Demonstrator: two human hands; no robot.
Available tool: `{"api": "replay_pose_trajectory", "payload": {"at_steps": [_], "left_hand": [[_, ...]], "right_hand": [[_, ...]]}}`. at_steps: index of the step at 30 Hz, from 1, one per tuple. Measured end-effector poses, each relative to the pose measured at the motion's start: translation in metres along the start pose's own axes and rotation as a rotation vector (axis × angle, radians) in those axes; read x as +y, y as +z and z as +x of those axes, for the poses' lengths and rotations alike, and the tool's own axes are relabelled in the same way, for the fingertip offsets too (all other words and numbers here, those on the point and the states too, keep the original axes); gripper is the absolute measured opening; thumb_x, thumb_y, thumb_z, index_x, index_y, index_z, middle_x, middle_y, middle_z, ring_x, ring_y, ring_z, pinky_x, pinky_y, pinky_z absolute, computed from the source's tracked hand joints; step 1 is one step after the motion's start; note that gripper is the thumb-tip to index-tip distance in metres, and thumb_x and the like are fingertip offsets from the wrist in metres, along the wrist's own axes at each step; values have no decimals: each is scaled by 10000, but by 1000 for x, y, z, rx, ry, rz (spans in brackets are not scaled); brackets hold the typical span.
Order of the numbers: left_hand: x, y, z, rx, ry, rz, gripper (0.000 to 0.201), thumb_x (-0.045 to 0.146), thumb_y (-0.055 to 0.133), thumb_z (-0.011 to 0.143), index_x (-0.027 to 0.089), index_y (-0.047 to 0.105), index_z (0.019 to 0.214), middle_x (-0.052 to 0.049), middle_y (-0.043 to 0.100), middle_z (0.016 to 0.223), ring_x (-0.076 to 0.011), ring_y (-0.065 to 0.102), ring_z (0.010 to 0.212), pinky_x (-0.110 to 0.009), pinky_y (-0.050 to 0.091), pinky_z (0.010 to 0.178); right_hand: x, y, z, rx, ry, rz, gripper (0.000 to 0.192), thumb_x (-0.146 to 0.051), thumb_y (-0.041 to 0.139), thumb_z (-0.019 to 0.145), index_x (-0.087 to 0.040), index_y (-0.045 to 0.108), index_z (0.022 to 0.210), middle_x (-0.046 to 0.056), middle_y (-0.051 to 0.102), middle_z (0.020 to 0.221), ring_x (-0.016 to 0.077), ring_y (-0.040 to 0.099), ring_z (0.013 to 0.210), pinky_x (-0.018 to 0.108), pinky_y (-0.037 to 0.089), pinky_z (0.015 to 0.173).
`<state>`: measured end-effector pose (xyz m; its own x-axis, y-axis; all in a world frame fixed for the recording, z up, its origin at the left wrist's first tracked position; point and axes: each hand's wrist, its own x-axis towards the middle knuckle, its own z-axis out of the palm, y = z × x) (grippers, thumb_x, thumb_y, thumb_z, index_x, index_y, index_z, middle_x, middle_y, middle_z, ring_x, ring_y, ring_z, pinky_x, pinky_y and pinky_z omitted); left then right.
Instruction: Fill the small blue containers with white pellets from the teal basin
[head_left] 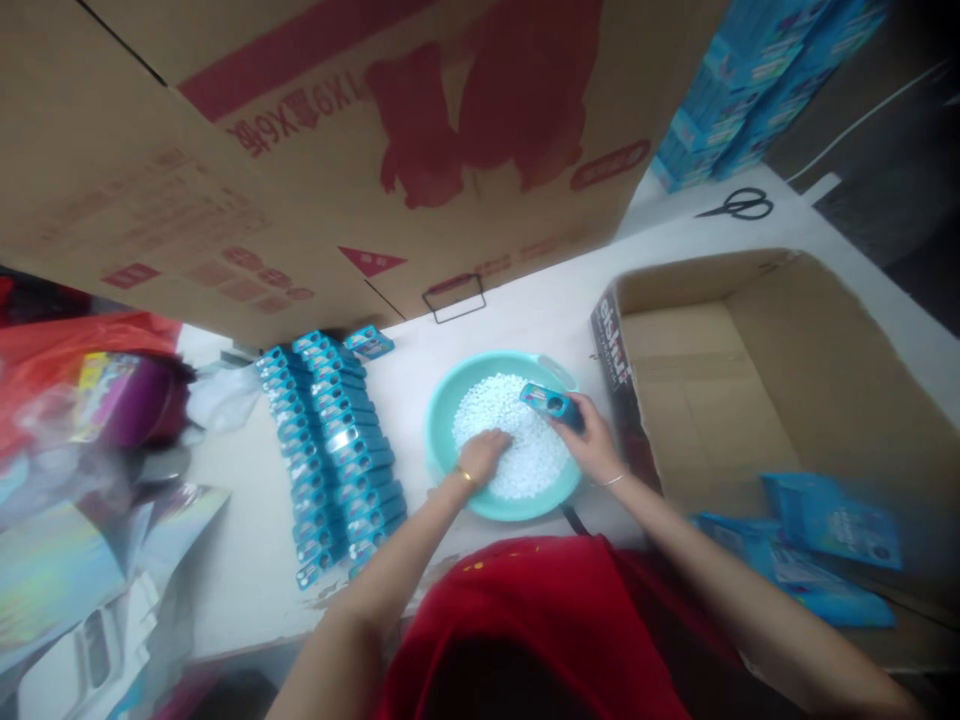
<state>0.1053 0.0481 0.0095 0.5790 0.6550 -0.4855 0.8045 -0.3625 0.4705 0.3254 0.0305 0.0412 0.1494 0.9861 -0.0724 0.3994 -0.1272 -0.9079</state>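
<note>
A light-green plastic basin [442,390] on the table holds a heap of small white pellets [529,465]. My left hand [482,457] is low over the left part of the heap, its fingers curled together with the tips down among the pellets; what they pinch is hidden. Above the right side of the basin, my right hand [595,440] grips a small blue box [551,402], tilted, with a dark round spot on its face. To the left, similar blue boxes [349,440] stand in two long rows. One more blue box [370,342] lies behind them.
A large printed carton [300,200] walls off the back. At right stands an open cardboard box [705,380] with blue flat packs [832,520] inside. Scissors [739,205] and stacked blue packs [735,90] are at back right. Plastic bags and sheets [60,570] clutter the left.
</note>
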Motion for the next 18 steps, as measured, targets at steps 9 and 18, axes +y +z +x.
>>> {"api": "replay_pose_trajectory", "payload": {"at_steps": [9,18], "left_hand": [[5,-24,-38,2,162,-529,237,310,507,871,163,542,1052,-55,629,1002,-151,575,859,-280,473,807],[29,-135,-67,105,134,-87,221,212,443,888,183,532,1088,-76,622,1027,-181,588,922,-318,479,833]], "right_hand": [[-1,-3,-4,-9,-9,14,423,-422,607,806,-224,485,1159,64,600,1071,235,583,977,374,465,877],[1,9,-13,-114,-198,-45,371,-260,534,821,-240,491,1189,79,590,1156,257,555,1098,472,417,992]]}}
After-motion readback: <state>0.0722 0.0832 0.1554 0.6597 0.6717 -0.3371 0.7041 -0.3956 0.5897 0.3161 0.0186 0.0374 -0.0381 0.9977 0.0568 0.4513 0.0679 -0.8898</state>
